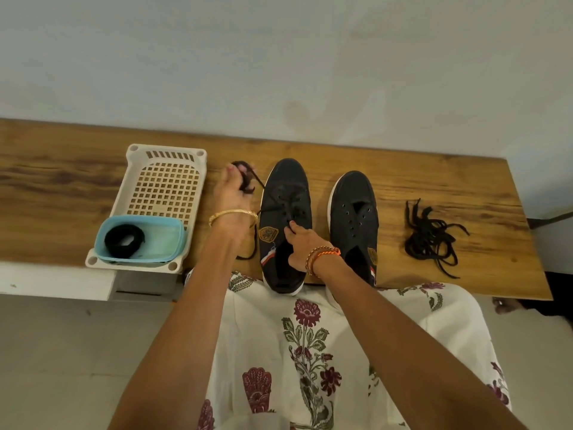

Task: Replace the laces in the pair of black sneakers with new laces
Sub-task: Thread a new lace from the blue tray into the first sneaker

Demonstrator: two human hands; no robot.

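- Two black sneakers stand side by side on the wooden surface (434,181); the right sneaker (353,212) shows bare eyelets, so its old lace looks already out; the loose heap of laces (431,240) to its right is probably what came off, though you cannot be sure
- The left sneaker (285,212) is part-laced; whether that lace is going in or coming out I cannot tell
- A coiled lace (124,241) waits in the blue tub (161,243) on the white basket (164,181); at least one shoe remains to lace
- Your left hand (231,193) is stretched forward, fingers curled round a bunched lace end (245,178)
- Your right hand (299,243) rests on the left sneaker's tongue, fingertips pinching lace at the eyelets
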